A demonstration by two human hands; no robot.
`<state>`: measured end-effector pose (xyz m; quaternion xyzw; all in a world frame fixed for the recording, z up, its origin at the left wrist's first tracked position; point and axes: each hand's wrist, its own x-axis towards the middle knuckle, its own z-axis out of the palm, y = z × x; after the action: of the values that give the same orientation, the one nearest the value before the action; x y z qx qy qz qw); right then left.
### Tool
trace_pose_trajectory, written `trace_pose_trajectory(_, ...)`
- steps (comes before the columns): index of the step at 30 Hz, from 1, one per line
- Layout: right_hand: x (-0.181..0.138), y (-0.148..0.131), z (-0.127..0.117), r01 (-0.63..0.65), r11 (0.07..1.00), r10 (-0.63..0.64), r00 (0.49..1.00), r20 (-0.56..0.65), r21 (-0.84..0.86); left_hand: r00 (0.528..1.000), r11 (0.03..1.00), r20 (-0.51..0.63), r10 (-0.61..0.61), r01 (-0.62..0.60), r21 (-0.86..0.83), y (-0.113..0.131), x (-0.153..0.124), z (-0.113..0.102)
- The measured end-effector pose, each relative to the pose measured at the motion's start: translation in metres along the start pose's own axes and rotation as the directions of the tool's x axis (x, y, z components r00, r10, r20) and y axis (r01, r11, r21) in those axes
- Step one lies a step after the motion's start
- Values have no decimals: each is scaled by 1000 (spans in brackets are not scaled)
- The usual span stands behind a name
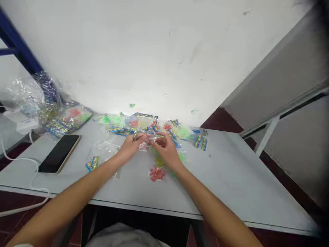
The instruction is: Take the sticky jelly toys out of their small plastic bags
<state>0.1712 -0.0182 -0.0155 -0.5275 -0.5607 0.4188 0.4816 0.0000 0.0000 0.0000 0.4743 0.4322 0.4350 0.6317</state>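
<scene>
Left hand (131,146) faces right hand (166,148).

White wall (154,61), scuffed, along far edge of grey worktop (231,171). Blue frame (23,51) beyond far-left corner. Dark red tiled floor (15,199) below near edge.

Held plastic (144,146) is showing clear with a pinkish tint. Front bundle (156,173) is reading coral red; middle bundle (160,162) yellow, side bundle (182,156) bright green. Printed strips (204,144) are carrying a busy blue-and-yellow pattern. Tabletop (231,171) is looking plain pale grey. Wall (154,51) is showing white, with a green smudge (132,105) and grey marks. Phone (59,154) is showing a black face, gold-toned edge. Cable (24,210) is reading white, metal frame (23,44) dark blue, floor (223,120) dark red, garment (125,236) grey.
</scene>
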Motion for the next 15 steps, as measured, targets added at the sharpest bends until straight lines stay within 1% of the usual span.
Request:
trace_pose_trajectory(3,-1,3,1,1,991,-12,996,-85,-131,1000,997,7,22,-22,-69,-1,-1,1)
trace_pose_trajectory(7,-4,3,-1,59,964,-101,984,-150,-258,998,992,49,32,-25,-127,-1,-2,3)
trace_pose_trajectory(10,-6,-1,-1,86,955,-131,981,-145,-283,997,990,73,29,-19,-138,-1,-4,4)
trace_pose_trajectory(15,-7,-4,0,79,963,-114,986,-124,-259,994,992,102,30,-17,-124,-1,-6,3)
